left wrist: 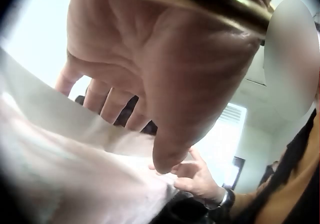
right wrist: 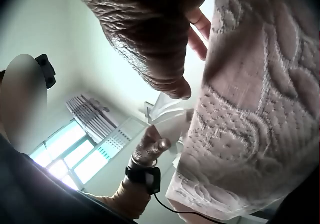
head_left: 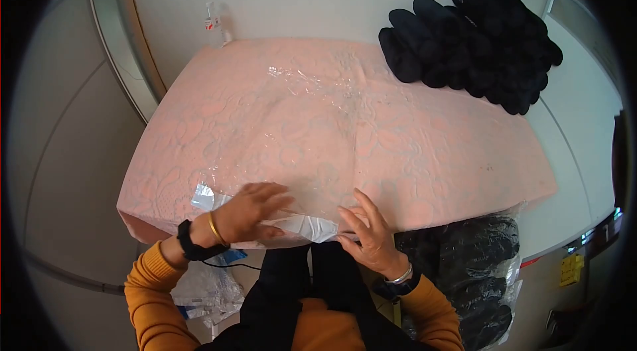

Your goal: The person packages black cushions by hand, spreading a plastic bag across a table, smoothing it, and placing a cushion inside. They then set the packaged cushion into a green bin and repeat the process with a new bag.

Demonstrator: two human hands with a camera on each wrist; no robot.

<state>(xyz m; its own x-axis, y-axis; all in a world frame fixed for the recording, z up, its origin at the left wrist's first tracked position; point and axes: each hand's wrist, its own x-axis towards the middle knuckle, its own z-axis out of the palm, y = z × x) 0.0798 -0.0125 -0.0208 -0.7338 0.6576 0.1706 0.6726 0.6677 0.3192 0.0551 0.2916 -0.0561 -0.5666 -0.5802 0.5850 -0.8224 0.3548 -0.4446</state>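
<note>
A clear plastic sheet or bag [head_left: 312, 85] lies flat on a pink patterned cloth [head_left: 451, 158], its shine reaching from the back toward the near edge. Along that near edge runs a crinkled silvery-white strip [head_left: 312, 226]. My left hand [head_left: 249, 211] hovers over the strip's middle, fingers extended, palm down, hiding part of it. At the strip's right end is my right hand [head_left: 373, 241], fingers spread and lightly bent, thumb tip right by the corner. The left wrist view shows the left palm [left wrist: 150, 58] with nothing in its grasp.
A pile of black round-ended pieces [head_left: 474, 46] stands at the back right. More black pieces in clear plastic [head_left: 464, 278] lie below the table's right front. A plastic bottle [head_left: 212, 26] is at the back left. Crumpled clear plastic [head_left: 209, 291] sits low at left, near a black cable [head_left: 232, 265].
</note>
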